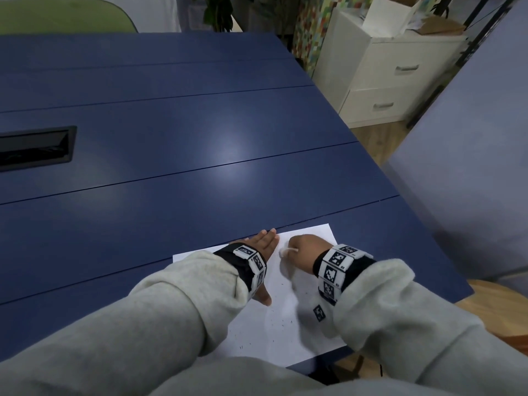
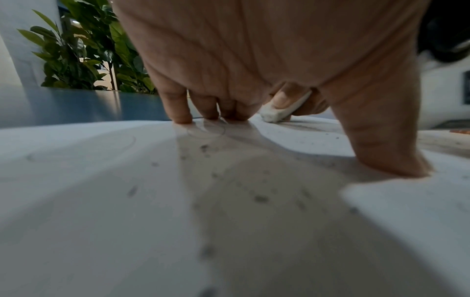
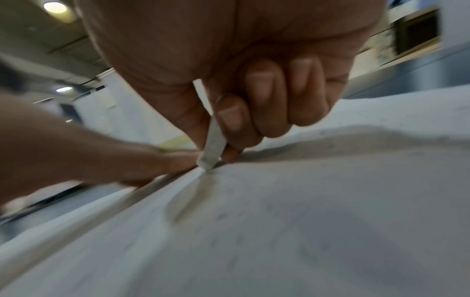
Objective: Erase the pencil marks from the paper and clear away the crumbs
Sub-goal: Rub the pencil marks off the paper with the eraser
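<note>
A white sheet of paper (image 1: 280, 332) lies on the blue table near its front edge. My right hand (image 1: 300, 250) pinches a white eraser (image 1: 284, 251) (image 3: 212, 144) between thumb and curled fingers, its tip pressed on the paper (image 3: 279, 231). My left hand (image 1: 264, 244) lies flat with straight fingers (image 2: 178, 108) pressing the paper (image 2: 101, 201) just left of the eraser (image 2: 277, 112). Faint pencil circles (image 2: 206, 128) show by the left fingertips. Dark eraser crumbs (image 1: 281, 321) (image 2: 259, 199) are scattered over the near half of the sheet.
The blue table (image 1: 171, 167) stretches far ahead, with a black cable tray (image 1: 34, 148) set in at the left. A white drawer cabinet (image 1: 394, 75) stands off the table's right edge, a green chair (image 1: 65, 15) at the far side, plants (image 2: 84, 50) behind.
</note>
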{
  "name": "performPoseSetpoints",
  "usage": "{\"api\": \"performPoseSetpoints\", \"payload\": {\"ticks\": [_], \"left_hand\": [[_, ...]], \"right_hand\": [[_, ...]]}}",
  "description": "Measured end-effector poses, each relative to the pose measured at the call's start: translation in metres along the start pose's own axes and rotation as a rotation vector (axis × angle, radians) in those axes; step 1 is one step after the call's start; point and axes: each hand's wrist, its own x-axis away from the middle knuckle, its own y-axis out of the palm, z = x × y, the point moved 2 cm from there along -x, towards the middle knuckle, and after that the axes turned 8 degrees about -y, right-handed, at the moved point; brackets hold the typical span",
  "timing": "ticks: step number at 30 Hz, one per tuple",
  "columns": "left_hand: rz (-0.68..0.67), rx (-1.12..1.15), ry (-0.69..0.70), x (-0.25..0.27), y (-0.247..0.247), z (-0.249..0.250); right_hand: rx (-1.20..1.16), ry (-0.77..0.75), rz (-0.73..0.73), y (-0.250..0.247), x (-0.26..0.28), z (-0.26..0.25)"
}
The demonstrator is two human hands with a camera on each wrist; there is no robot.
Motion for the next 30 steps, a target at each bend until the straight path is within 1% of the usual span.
{"api": "performPoseSetpoints", "payload": {"ticks": [2,4,5,8,9,14,19,23,25,28,30], "left_hand": [[0.001,0.008,-0.003,0.001,-0.001,0.001],[0.004,0.010,-0.002,0.002,-0.002,0.001],[0.003,0.006,0.000,0.002,-0.002,0.001],[-0.003,0.001,0.010,0.002,-0.001,-0.001],[-0.002,0.000,0.009,0.003,-0.002,0.000],[-0.002,-0.002,-0.005,0.005,-0.004,0.002],[-0.010,0.003,0.003,0.005,-0.003,0.002],[-0.003,-0.004,-0.007,0.005,-0.003,0.002],[-0.003,-0.004,-0.007,0.005,-0.003,0.002],[-0.005,0.005,-0.005,0.003,-0.002,0.002],[-0.009,0.002,-0.007,0.003,-0.002,0.002]], "right_hand": [[-0.053,0.049,0.072,-0.008,-0.004,0.009],[-0.064,0.051,0.090,-0.006,-0.004,0.007],[-0.049,0.030,0.074,-0.001,-0.003,0.002],[0.016,-0.032,-0.034,0.013,0.008,-0.013],[0.041,-0.043,-0.046,0.012,0.009,-0.013],[-0.084,0.040,0.106,-0.004,0.000,0.007],[-0.057,-0.007,0.017,0.013,0.009,-0.003],[-0.127,0.062,0.118,-0.007,0.004,0.018],[-0.111,0.045,0.093,-0.005,0.005,0.016],[-0.075,0.002,0.010,0.008,0.007,0.008],[-0.077,0.026,0.041,0.004,0.004,0.013]]}}
